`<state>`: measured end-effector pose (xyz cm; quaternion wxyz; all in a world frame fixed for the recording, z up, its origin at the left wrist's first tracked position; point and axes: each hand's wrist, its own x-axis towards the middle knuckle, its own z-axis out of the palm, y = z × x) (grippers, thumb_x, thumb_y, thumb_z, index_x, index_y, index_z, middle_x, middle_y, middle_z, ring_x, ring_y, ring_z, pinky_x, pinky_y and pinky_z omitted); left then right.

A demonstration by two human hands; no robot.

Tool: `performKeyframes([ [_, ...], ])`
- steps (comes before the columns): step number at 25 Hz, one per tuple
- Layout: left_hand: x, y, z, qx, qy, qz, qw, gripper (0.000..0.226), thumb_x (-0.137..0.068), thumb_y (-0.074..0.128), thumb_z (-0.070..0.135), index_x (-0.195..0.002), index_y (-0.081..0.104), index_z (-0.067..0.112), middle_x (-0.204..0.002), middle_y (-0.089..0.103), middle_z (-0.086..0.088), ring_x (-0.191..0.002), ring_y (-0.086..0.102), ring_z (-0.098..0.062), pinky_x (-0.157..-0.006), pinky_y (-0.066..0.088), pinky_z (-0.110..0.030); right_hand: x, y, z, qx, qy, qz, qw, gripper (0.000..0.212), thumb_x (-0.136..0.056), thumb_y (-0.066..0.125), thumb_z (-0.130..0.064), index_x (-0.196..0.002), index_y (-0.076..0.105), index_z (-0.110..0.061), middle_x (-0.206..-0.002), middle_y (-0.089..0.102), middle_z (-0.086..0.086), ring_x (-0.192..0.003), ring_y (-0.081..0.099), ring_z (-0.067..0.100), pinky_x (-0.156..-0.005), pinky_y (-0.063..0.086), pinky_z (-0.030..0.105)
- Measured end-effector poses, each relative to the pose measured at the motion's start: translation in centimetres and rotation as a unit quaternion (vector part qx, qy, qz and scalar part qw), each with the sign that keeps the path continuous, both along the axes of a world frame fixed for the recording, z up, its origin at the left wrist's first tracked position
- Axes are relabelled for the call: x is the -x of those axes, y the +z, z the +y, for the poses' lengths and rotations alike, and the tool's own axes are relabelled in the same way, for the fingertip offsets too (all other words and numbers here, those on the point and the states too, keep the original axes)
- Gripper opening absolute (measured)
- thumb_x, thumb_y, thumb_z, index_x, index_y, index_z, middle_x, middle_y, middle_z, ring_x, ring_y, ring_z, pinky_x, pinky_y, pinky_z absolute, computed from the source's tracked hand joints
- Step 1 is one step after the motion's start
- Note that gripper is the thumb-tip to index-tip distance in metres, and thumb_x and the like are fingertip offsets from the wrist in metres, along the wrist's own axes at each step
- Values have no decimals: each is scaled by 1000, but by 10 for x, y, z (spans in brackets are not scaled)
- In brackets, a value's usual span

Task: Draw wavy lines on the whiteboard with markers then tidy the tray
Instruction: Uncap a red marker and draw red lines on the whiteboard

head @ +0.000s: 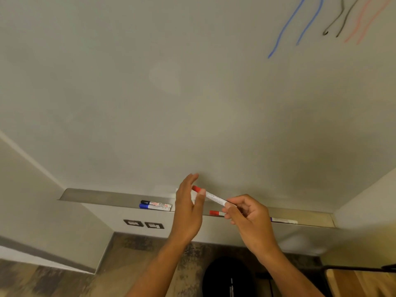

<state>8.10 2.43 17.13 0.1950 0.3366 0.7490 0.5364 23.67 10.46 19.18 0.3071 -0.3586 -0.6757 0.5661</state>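
The whiteboard (192, 93) fills most of the view, with blue, black and red wavy lines (308, 24) at its top right. My right hand (246, 219) pinches the end of a red-capped marker (211, 196) held just above the tray (102, 197). My left hand (188, 209) has straight fingers, and its palm and thumb touch the marker's red cap. On the tray lie a black marker (156, 203) and a blue marker (154, 207) side by side, a red marker (216, 213) partly behind my hands, and a purple-tipped marker (284, 221) at the right.
Two dark wall sockets (143, 224) sit under the tray. Below, a dark round object (227, 275) stands on the patterned floor, and a wooden piece with a black frame (360, 279) is at the bottom right. Walls close in at both sides.
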Motion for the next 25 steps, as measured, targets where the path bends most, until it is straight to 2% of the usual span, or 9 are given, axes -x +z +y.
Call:
performKeyframes([
  [2, 10, -24, -5, 46, -28, 164, 985, 45, -110, 39, 50, -153, 47, 40, -170, 31, 13, -160, 19, -10, -127, 16, -39, 9, -11, 1, 11, 1, -22, 1000, 4, -96, 71, -25, -96, 74, -26, -86, 78, -3, -82, 74, 18, -76, 63, 41],
  [3, 15, -33, -8, 51, -52, 232, 970, 41, -111, 40, 44, -149, 53, 36, -169, 35, 11, -161, 17, -11, -129, 12, -40, 15, -17, 1, 18, 3, -32, 999, 4, -97, 70, -24, -95, 74, -26, -85, 77, -3, -81, 74, 18, -75, 63, 41],
  [5, 25, -51, -12, 46, -106, 342, 933, 32, -108, 55, 25, -139, 63, 31, -156, 54, 5, -155, 35, -16, -128, 21, -47, 27, -29, 1, 34, 7, -50, 998, 5, -97, 70, -23, -95, 74, -25, -85, 78, -3, -80, 74, 17, -74, 63, 38],
  [7, 37, -63, -13, 34, -140, 398, 906, 38, -97, 73, 7, -130, 70, 25, -134, 70, 1, -133, 59, -19, -119, 41, -50, 41, -41, 1, 50, 17, -71, 996, 5, -98, 69, -21, -96, 74, -22, -86, 78, -5, -79, 74, 15, -73, 63, 34],
  [10, 60, -75, -14, 42, -170, 398, 900, 40, -88, 82, 3, -124, 75, 18, -120, 75, -3, -108, 68, -21, -97, 59, -37, 65, -59, 1, 84, 30, -82, 993, 5, -98, 69, -20, -97, 74, -18, -86, 78, -4, -78, 74, 15, -69, 61, 29],
  [15, 92, -97, -21, 97, -180, 388, 898, 45, -83, 89, 8, -124, 75, 20, -122, 77, -3, -110, 74, -22, -103, 49, -29, 107, -91, 0, 113, 28, -120, 986, 9, -95, 73, -32, -100, 72, -24, -88, 78, -8, -84, 75, 15, -75, 62, 26],
  [19, 132, -124, -27, 160, -162, 378, 898, 46, -80, 86, -1, -122, 75, 14, -122, 76, -10, -112, 73, -29, -104, 53, -37, 132, -126, -3, 28, 67, -241, 968, 34, -100, 65, -35, -130, 63, -19, -125, 69, -2, -109, 65, 13, -86, 52, 20],
  [22, 164, -140, -26, 197, -151, 384, 889, 37, -86, 74, -5, -120, 74, 9, -120, 74, -13, -112, 71, -30, -103, 57, -41, 142, -146, -6, -40, 135, -329, 934, 46, -102, 62, -33, -143, 52, -16, -144, 57, 4, -129, 55, 20, -107, 46, 31],
  [25, 189, -153, -19, 224, -138, 374, 889, 27, -86, 73, -6, -111, 74, 3, -111, 72, -15, -101, 69, -32, -91, 61, -43, 146, -164, -3, -98, 199, -402, 888, 59, -101, 61, -37, -152, 40, -15, -155, 48, 6, -138, 50, 24, -118, 40, 37],
])
